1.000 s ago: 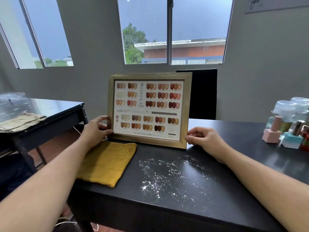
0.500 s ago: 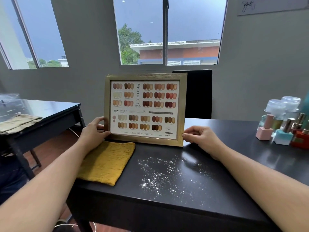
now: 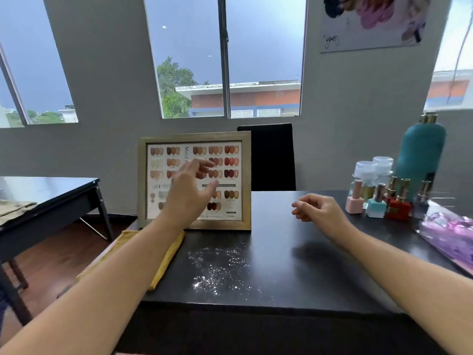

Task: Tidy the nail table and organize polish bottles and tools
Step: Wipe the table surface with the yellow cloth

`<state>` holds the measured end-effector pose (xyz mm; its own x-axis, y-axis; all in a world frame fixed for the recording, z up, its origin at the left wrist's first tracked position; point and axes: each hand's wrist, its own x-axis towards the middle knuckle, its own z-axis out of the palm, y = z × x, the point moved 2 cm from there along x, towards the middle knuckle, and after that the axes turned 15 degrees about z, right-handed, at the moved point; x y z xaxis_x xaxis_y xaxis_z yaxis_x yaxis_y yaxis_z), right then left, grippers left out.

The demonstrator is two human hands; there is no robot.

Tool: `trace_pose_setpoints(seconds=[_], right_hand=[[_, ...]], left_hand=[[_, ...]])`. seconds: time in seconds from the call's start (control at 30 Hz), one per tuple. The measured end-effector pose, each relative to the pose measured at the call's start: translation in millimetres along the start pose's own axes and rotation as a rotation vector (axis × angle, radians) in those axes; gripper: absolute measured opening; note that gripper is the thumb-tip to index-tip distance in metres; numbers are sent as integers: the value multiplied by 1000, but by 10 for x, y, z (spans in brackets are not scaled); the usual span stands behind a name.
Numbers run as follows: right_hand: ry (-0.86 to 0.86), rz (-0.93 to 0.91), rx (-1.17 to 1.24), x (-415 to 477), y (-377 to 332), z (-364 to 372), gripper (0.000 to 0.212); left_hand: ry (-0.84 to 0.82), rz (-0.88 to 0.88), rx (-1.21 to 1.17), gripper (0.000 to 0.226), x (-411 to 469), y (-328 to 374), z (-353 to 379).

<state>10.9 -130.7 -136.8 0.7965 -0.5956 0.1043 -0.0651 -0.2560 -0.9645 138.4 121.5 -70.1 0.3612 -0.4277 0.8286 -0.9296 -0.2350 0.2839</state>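
A gold-framed nail colour chart (image 3: 231, 180) stands upright at the back left of the black nail table (image 3: 294, 257). My left hand (image 3: 190, 190) hovers in front of the chart with relaxed fingers, holding nothing. Over the table right of the chart, my right hand (image 3: 318, 210) hangs with loosely curled fingers and is empty. Several polish bottles (image 3: 378, 204) stand in a group at the back right. White powder (image 3: 217, 267) is scattered on the table's front middle.
A yellow cloth (image 3: 169, 254) lies under my left forearm at the table's left edge. A teal bottle (image 3: 419, 155) and clear-lidded jars (image 3: 371, 167) stand behind the polishes. A pink plastic bag (image 3: 450, 234) lies far right. A black chair (image 3: 268, 157) and a second table (image 3: 51, 198) stand nearby.
Both hands have let go of the framed chart, which now stands by itself. My left hand rose in front of it; my right hand drew away to the right.
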Motion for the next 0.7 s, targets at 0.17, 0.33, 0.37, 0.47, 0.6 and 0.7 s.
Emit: trace_pose_setpoints(seconds=[0.17,0.33,0.37,0.47,0.6,0.7], right_hand=[[52,-29,-63,-145,-36,-369,16],[3,-52,-175,-341,-81,-57,14],[-20,-72,-200,-371,-134,90,13],[-101,-119,-252,-456,-309,609,10],[-212,-150,-318,-528,-480,1270,7],[-272,-183,-409,-533,-574,1667,7]], left_hand=[[-186,87,-72,27,123,448,403],[-295,47,-70,20,-158,408,426],[-300,23,-53,20,-239,336,374],[-296,-82,17,19,-482,41,105],[-276,-241,150,17,-787,-377,-353],[-348,-362,310,27,-979,-650,-649]])
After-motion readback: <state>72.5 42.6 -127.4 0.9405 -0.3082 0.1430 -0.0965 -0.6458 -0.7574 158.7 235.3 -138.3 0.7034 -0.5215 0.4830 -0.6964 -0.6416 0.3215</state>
